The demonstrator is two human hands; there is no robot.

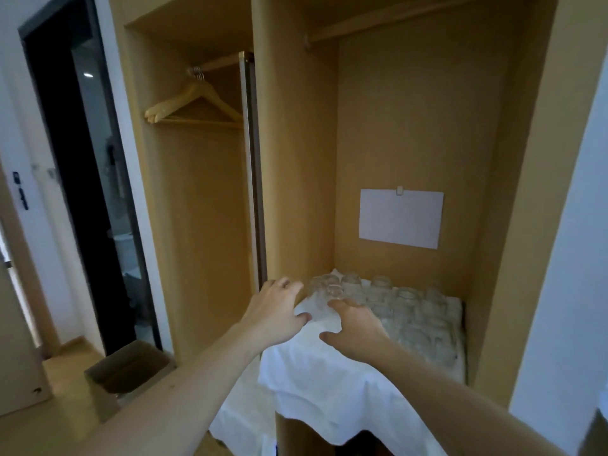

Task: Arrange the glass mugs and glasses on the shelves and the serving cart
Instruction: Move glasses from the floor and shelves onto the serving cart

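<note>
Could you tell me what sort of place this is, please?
Probably a hotel room or bedroom wardrobe: hangers on a rail, a shelf under a white cloth holding glasses, and a dark doorway alongside.

The tall open wardrobe [411, 126] is pale wood-look board with a smooth, matt finish and a faint grain. Its shelf is covered by a white cloth [329, 373], soft and creased, hanging over the front edge in loose folds. On the cloth stand the clear glass mugs and glasses [404, 311], smooth, transparent and faintly glossy. A blank white sheet of paper [400, 218], flat and matt, is fixed to the back panel. In the left compartment hang light wooden coat hangers [194, 103], smooth and lightly sheened, with small metal hooks. The dark glass door panel [95, 179] at the left is glossy and reflective. An open brown cardboard box [128, 373] on the floor looks dull and slightly rough.
</note>
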